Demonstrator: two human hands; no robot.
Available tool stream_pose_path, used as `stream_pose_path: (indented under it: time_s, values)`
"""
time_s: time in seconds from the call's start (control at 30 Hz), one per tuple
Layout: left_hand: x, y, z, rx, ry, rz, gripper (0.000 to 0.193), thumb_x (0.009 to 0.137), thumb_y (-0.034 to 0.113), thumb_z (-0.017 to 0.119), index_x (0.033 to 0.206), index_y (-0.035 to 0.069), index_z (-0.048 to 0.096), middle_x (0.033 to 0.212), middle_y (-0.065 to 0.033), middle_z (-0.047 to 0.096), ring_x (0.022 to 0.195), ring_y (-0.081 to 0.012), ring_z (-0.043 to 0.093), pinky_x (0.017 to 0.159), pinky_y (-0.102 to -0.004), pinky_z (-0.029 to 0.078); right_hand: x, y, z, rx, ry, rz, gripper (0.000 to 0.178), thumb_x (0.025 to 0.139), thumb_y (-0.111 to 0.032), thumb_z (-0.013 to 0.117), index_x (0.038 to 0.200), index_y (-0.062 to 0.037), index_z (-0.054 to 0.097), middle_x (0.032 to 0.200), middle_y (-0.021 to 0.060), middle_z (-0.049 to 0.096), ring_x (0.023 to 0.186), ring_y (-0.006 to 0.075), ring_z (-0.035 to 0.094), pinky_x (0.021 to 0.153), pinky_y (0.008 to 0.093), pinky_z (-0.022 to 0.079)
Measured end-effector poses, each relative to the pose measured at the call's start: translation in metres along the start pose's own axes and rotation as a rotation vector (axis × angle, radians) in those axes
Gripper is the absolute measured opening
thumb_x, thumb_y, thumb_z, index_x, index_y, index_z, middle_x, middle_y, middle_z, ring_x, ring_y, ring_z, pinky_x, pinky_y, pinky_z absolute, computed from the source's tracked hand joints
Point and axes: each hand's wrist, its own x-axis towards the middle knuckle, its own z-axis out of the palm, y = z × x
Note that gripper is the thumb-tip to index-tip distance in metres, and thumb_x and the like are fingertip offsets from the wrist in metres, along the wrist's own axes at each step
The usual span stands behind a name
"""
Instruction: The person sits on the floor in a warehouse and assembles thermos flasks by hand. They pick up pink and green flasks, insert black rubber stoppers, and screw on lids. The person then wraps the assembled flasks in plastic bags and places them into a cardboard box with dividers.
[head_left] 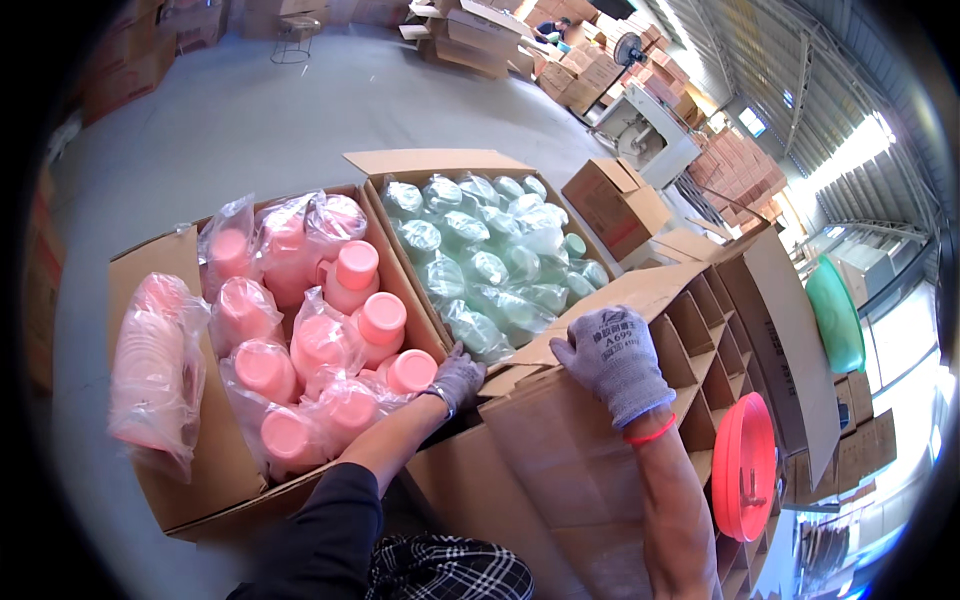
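Observation:
Both my hands wear grey knitted gloves. My left hand (458,381) is closed over the near corner where two open cartons meet. One carton (215,440) holds pink plastic bottles (352,268), several wrapped in clear bags. The other carton (405,272) is packed with pale green bottles (465,228) in clear film. My right hand (617,362) is curled, thumb bent, on the flap (600,305) of a tall carton with a cardboard grid of dividers (690,345). Its fingertips are hidden under the hand.
A bagged stack of pink lids (160,370) lies on the left carton's flap. A red round basin (743,468) rests by the divider cells, and a green basin (835,313) hangs beyond. A closed carton (617,208), a sink (645,130) and a wire stool (293,40) stand farther off.

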Motion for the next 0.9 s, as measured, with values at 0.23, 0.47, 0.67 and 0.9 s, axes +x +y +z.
stream_pose_path:
  time_s: [0.23, 0.47, 0.67, 0.9]
  values:
    - [-0.004, -0.004, 0.002, -0.002, 0.041, 0.008, 0.017, 0.086, 0.015, 0.055, 0.097, 0.005, 0.064, 0.093, -0.0131, 0.070, 0.096, -0.0258, 0.065, 0.100, -0.0373, 0.037, 0.002, 0.004, 0.001, -0.014, 0.053, -0.023, 0.033, 0.085, -0.035, 0.062, 0.072, -0.0066, 0.072, 0.074, 0.0148, 0.068, 0.077, 0.0320, 0.066, 0.078, 0.0438, 0.051]
    - [-0.012, -0.005, -0.007, 0.003, -0.027, 0.009, 0.026, 0.082, 0.026, 0.062, 0.097, 0.004, 0.062, 0.093, -0.0135, 0.068, 0.100, -0.0270, 0.063, 0.104, -0.0374, 0.035, 0.003, 0.017, 0.010, 0.001, 0.025, 0.030, 0.033, 0.086, -0.035, 0.061, 0.074, -0.0066, 0.072, 0.074, 0.0152, 0.068, 0.077, 0.0317, 0.067, 0.078, 0.0440, 0.052]
    - [-0.034, -0.008, -0.001, 0.027, 0.155, 0.092, 0.031, 0.079, 0.030, 0.069, 0.094, 0.005, 0.059, 0.088, -0.0124, 0.065, 0.095, -0.0275, 0.062, 0.106, -0.0406, 0.037, 0.007, 0.060, 0.049, 0.045, 0.061, 0.043, 0.034, 0.087, -0.035, 0.060, 0.075, -0.0061, 0.072, 0.075, 0.0157, 0.068, 0.078, 0.0320, 0.067, 0.078, 0.0439, 0.052]
    - [-0.035, -0.016, 0.037, 0.089, 0.344, 0.070, 0.010, 0.079, 0.016, 0.062, 0.083, 0.008, 0.059, 0.073, -0.0120, 0.060, 0.083, -0.0287, 0.063, 0.103, -0.0412, 0.041, 0.027, 0.133, 0.101, 0.011, 0.057, 0.070, 0.033, 0.090, -0.035, 0.058, 0.081, -0.0082, 0.075, 0.080, 0.0142, 0.071, 0.080, 0.0296, 0.069, 0.080, 0.0421, 0.051]
